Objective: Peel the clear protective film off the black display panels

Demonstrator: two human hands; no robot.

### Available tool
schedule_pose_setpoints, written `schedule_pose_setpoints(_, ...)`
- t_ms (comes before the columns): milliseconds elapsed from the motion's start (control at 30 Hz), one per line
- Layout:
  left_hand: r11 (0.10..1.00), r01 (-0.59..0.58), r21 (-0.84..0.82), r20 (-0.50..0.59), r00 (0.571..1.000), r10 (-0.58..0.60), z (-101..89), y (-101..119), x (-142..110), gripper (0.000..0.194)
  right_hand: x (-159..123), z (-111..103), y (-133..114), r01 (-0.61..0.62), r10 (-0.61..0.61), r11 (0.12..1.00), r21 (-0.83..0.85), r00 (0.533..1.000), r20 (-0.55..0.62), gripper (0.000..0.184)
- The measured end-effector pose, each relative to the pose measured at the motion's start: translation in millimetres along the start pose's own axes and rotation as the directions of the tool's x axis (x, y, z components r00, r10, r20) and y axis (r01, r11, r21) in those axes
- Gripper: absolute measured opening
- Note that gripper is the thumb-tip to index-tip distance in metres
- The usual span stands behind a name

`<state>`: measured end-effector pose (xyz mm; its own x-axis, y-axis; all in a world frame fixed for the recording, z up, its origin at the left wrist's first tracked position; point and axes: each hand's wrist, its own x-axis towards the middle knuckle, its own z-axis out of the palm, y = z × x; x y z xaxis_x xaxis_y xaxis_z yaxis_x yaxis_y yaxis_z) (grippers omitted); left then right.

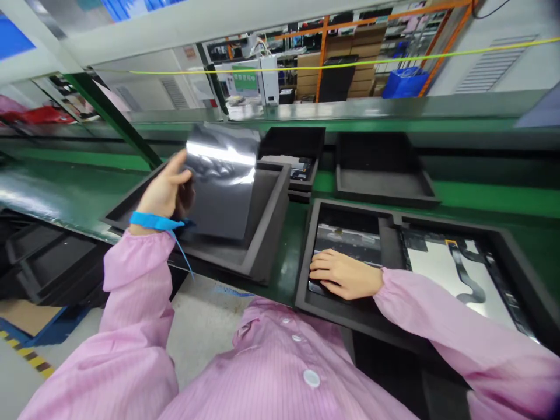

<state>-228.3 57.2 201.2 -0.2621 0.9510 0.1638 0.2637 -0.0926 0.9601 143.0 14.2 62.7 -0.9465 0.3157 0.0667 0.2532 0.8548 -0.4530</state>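
My left hand [165, 189] is closed on the left edge of a shiny grey film sheet [221, 181], holding it up above a black foam tray [266, 233]; a blue wrist strap [153, 221] circles that wrist. My right hand [345, 274] rests with curled fingers on a dark flat panel [350, 242] lying in the left pocket of a second black foam tray [306, 280]. The right pocket of that tray holds a silvery panel with a black flex cable [464, 271].
A green conveyor bench [481, 195] runs across. An empty-looking black tray [385, 169] and another tray with a part [297, 157] sit farther back. Stacked black trays [48, 262] stand low at left. Shelving with boxes and a blue bin [405, 81] lies behind.
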Motion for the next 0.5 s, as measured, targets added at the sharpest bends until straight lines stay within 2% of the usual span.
schedule_pose_setpoints(133, 0.977, 0.183, 0.111, 0.105, 0.975, -0.194, -1.9, -38, 5, 0.048, -5, 27, 9, 0.065, -0.071, 0.994, -0.089, 0.995, -0.072, 0.030)
schedule_pose_setpoints(233, 0.972, 0.166, 0.167, 0.133, 0.973, -0.188, 0.4, -42, 8, 0.049, -4, 32, 11, 0.112, -0.127, 0.985, -0.132, 0.986, -0.108, 0.030)
schedule_pose_setpoints(333, 0.980, -0.006, 0.201, 0.152, 0.988, -0.025, 3.3, -20, -7, 0.051, -2, 32, 5, 0.195, -0.213, 0.968, -0.157, 0.971, -0.108, 0.025)
schedule_pose_setpoints(433, 0.960, -0.185, 0.212, 0.227, 0.964, 0.136, 13.4, 12, -49, 0.045, -8, 29, 3, 0.253, -0.297, 0.938, -0.236, 0.938, -0.176, 0.021)
schedule_pose_setpoints(467, 0.945, -0.255, 0.203, 0.298, 0.936, 0.189, 21.2, 19, -68, 0.041, -11, 26, 5, 0.254, -0.322, 0.926, -0.280, 0.918, -0.232, 0.021)
schedule_pose_setpoints(500, 0.908, -0.390, 0.152, 0.451, 0.845, 0.287, 32.2, 24, -86, 0.039, -14, 21, 8, 0.237, -0.323, 0.925, -0.296, 0.901, -0.290, 0.022)
